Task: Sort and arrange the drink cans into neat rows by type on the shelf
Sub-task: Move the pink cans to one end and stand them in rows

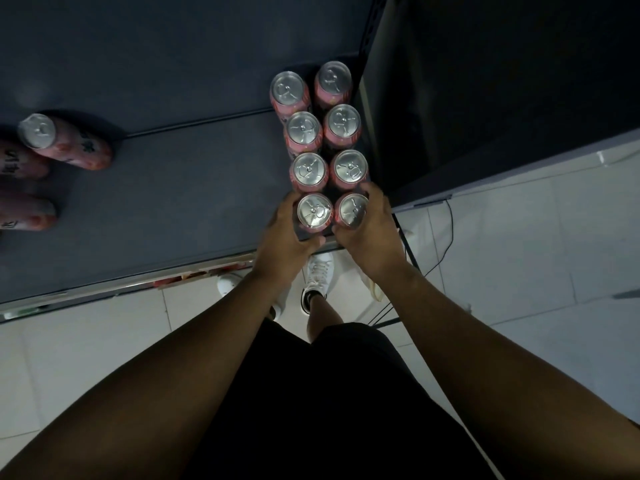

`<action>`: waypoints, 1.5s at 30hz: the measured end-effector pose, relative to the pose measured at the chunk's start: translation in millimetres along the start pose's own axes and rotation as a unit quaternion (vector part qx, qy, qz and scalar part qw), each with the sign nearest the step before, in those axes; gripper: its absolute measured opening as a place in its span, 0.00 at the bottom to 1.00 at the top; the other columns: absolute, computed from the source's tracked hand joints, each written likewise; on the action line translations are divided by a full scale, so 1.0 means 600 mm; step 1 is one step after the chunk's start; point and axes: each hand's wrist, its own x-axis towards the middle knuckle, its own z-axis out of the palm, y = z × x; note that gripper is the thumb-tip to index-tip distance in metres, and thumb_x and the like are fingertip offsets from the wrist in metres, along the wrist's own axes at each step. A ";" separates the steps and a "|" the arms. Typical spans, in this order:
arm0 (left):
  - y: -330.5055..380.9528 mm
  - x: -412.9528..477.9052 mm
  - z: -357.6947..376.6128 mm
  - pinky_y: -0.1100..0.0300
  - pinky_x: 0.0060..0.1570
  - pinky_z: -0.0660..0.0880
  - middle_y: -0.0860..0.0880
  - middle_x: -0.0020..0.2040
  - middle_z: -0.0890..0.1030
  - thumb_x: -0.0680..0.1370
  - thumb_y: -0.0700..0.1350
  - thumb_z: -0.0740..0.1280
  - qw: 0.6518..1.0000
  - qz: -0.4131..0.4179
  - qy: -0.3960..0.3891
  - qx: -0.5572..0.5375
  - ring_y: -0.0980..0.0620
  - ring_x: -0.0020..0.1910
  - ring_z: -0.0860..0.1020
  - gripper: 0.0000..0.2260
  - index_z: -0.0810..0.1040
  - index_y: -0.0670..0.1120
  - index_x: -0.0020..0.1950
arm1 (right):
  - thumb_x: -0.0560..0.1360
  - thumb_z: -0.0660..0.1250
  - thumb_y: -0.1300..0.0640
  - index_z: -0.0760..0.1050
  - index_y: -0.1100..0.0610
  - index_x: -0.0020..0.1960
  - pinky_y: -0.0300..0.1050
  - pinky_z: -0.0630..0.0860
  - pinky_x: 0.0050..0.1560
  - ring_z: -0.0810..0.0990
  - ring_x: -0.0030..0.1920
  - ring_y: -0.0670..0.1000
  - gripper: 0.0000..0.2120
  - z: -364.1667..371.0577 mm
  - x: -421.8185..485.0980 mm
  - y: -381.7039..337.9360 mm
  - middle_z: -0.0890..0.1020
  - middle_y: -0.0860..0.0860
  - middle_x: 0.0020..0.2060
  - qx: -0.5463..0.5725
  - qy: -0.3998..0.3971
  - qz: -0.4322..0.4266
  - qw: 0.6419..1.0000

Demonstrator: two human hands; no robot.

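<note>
Dark grey shelf (156, 188), white tiled floor (519, 254) below, dim light. Left hand (284, 237) wraps front-left can (314, 211), right hand (370, 233) wraps front-right can (353, 209) of a two-wide block.

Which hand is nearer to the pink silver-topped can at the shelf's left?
Left. The left hand lies well right of the pink silver-topped can; the right hand lies farther right.

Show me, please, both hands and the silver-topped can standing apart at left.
left hand (282, 233): head view, back of hand, gripping front-left can (314, 211).
right hand (372, 230): head view, back of hand, gripping front-right can (353, 209).
silver-topped can (37, 130): head view, lid centre.
</note>
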 end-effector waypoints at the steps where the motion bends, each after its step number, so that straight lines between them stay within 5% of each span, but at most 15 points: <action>1: 0.003 -0.007 -0.008 0.74 0.55 0.67 0.51 0.69 0.76 0.71 0.43 0.80 1.000 -0.004 0.000 0.021 0.59 0.62 0.73 0.35 0.68 0.49 0.74 | 0.69 0.78 0.57 0.61 0.50 0.76 0.53 0.77 0.61 0.73 0.70 0.53 0.42 -0.003 -0.005 -0.009 0.68 0.51 0.73 -0.013 0.004 -0.011 1.000; 7: 0.015 -0.055 -0.063 0.48 0.66 0.73 0.51 0.76 0.68 0.76 0.51 0.74 0.984 0.014 0.030 0.175 0.46 0.72 0.70 0.32 0.65 0.50 0.76 | 0.74 0.74 0.51 0.61 0.53 0.78 0.63 0.71 0.70 0.64 0.77 0.59 0.37 -0.008 -0.020 -0.072 0.63 0.55 0.78 -0.172 -0.007 -0.079 0.982; 15: -0.007 -0.116 -0.168 0.38 0.67 0.69 0.49 0.75 0.66 0.79 0.56 0.66 0.935 0.019 0.110 0.336 0.41 0.71 0.68 0.26 0.63 0.51 0.75 | 0.80 0.63 0.49 0.56 0.52 0.81 0.58 0.62 0.75 0.56 0.80 0.60 0.32 0.035 -0.058 -0.189 0.56 0.53 0.82 -0.350 -0.095 -0.153 0.919; 29: -0.173 -0.290 -0.433 0.35 0.73 0.61 0.47 0.80 0.57 0.82 0.58 0.61 0.905 -0.056 0.196 0.373 0.36 0.76 0.60 0.27 0.59 0.53 0.79 | 0.82 0.58 0.46 0.53 0.50 0.81 0.59 0.56 0.78 0.53 0.81 0.60 0.31 0.312 -0.263 -0.375 0.52 0.52 0.82 -0.417 -0.134 -0.228 0.869; 45: -0.328 -0.360 -0.608 0.38 0.73 0.61 0.48 0.80 0.57 0.82 0.60 0.59 0.901 -0.174 0.238 0.320 0.37 0.78 0.58 0.27 0.58 0.54 0.78 | 0.81 0.59 0.46 0.56 0.52 0.81 0.57 0.66 0.70 0.62 0.76 0.60 0.30 0.526 -0.315 -0.505 0.59 0.54 0.80 -0.443 -0.172 -0.303 0.826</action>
